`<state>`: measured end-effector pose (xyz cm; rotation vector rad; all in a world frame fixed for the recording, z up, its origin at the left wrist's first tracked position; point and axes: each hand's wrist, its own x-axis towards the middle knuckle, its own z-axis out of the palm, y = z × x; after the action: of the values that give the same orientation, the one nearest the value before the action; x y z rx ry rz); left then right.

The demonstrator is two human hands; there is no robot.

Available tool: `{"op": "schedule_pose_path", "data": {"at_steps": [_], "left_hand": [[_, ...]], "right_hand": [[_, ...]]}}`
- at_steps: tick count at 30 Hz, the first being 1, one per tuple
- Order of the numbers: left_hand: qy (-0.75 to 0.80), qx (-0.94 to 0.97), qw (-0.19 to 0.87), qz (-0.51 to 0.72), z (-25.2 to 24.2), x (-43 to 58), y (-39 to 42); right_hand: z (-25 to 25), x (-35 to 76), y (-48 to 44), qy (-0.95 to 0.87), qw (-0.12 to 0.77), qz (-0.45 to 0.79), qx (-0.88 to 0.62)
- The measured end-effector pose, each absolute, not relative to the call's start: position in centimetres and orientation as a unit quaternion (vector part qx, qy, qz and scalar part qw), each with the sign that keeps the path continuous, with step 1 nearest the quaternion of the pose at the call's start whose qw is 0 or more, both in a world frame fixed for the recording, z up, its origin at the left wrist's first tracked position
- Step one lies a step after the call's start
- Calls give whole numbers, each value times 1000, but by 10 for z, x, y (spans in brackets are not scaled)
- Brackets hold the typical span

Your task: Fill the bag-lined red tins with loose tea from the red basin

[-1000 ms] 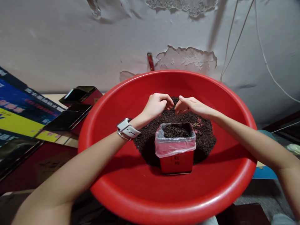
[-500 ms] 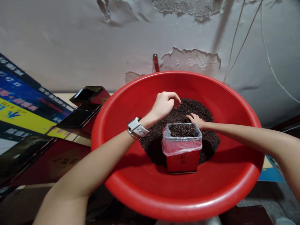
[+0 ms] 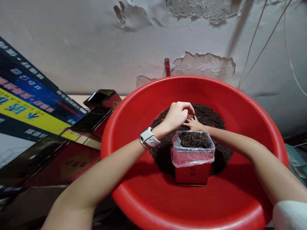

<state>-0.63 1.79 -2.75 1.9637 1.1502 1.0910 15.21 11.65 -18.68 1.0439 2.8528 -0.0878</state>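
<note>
A large red basin [image 3: 192, 204] holds a heap of dark loose leaves [image 3: 211, 118]. In it stands a red square tin [image 3: 193, 174], lined with a clear plastic bag [image 3: 193, 156] folded over its rim and filled with dark leaves [image 3: 193, 139]. My left hand [image 3: 180, 114], with a white watch on the wrist, is over the heap behind the tin, its fingers curled; what they hold, if anything, is hidden. Just behind the tin, my right hand [image 3: 194, 124] has its fingers spread at the leaves, close to the left fingertips.
Left of the basin, several red tins with dark open tops, one of them small [image 3: 103, 97], stand beside a printed blue and yellow board [image 3: 28, 92]. A peeling wall [image 3: 96, 48] rises behind, with cords hanging at the right.
My right hand has moved left, close beside my left hand. The camera view has shifted, so the basin and tin appear farther right and slightly lower.
</note>
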Motion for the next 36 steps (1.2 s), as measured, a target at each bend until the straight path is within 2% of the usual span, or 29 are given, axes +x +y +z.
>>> {"op": "schedule_pose_path", "data": {"at_steps": [7,13,19,23,26,30,33,36], "left_hand": [[442,739,316,399,-29,-4,18],[445,736,322,396,-28,-3,17],[465,735,317,380,-27,-6,20],[478,788,280,268,-32,-11,30],[454,853,231,115,-39,-13,35],[419,881,216,-33,-45,-12,31],[416,882,216,-41,-45,-9,26],[417,879,230,-22,-41,-9,24]], "right_hand": [[-189,185,141,855,59,-51,513],[-183,188,120,858,80,-31,507],[-167,209,90,861,163,-64,477],[-147,220,75,858,173,-58,480],[-125,219,73,851,109,-43,513],[-88,207,77,833,-85,-68,542],[-66,195,76,809,-231,-124,527],[-56,188,71,800,-297,-170,493]]}}
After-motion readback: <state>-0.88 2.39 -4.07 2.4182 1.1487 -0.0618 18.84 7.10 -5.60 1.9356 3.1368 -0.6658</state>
